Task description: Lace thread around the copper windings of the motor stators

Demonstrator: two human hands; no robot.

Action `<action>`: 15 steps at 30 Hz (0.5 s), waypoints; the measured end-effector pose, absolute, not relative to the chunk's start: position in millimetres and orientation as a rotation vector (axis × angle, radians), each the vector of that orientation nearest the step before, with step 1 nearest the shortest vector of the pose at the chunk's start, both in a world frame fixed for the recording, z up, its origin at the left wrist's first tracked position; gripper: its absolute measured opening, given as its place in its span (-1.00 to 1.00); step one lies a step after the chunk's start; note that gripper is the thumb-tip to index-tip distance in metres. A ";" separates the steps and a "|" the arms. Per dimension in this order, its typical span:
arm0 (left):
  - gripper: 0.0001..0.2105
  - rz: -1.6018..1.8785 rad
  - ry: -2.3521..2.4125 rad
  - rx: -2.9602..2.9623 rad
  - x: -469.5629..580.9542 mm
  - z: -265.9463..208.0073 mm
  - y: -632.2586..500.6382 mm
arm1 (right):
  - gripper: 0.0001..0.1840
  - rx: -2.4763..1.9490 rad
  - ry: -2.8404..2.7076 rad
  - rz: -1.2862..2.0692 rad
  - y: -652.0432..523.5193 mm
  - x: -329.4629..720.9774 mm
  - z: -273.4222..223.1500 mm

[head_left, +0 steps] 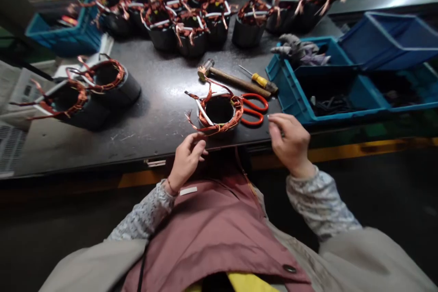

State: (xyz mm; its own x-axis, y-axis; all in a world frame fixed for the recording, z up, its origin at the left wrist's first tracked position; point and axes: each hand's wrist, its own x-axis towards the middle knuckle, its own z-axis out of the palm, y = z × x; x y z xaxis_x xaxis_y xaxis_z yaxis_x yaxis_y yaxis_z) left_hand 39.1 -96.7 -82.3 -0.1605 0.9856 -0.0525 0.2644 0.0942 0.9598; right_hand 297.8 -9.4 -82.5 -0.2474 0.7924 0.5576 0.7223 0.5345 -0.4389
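A motor stator (236, 116) stands upright at the table's front edge, its dark core topped by a ring of copper windings with white sleeves and loose leads. My left hand (187, 157) is just in front of its left side, fingers curled close to the lower leads; what they hold, if anything, is too small to make out. To the right of the stator, my right hand (289, 139) is raised with thumb and fingers drawn together, apart from the core. Any thin thread in it does not show. Red-handled scissors (255, 117) lie between the stator and my right hand, blades hidden.
Behind the stator lie a hammer (236, 81) and a yellow-handled screwdriver (259, 80). Blue bins (297, 96) stand at right, one holding grey gloves (301, 50). Two stators (119, 91) sit at left; several more (191, 41) line the back, beside a blue crate (68, 36).
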 end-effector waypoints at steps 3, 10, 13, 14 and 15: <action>-0.71 1.135 1.664 1.330 46.5 -86.6 -93.4 | -0.71 -1.264 -2.336 0.049 36.4 298.3 -99.6; -0.79 1.117 1.807 1.526 64.5 -86.1 -89.4 | -0.48 -1.418 -2.748 -0.002 70.5 277.4 -90.0; -0.79 1.077 1.746 1.539 77.3 -85.1 -88.6 | -0.27 -1.466 -2.896 0.097 83.1 265.6 -79.2; -0.78 1.073 1.725 1.536 80.0 -84.2 -89.7 | -0.24 -1.483 -2.919 0.122 86.2 263.7 -77.1; -0.78 1.075 1.705 1.533 81.6 -82.8 -91.4 | -0.28 -1.499 -2.925 0.139 87.7 264.1 -75.6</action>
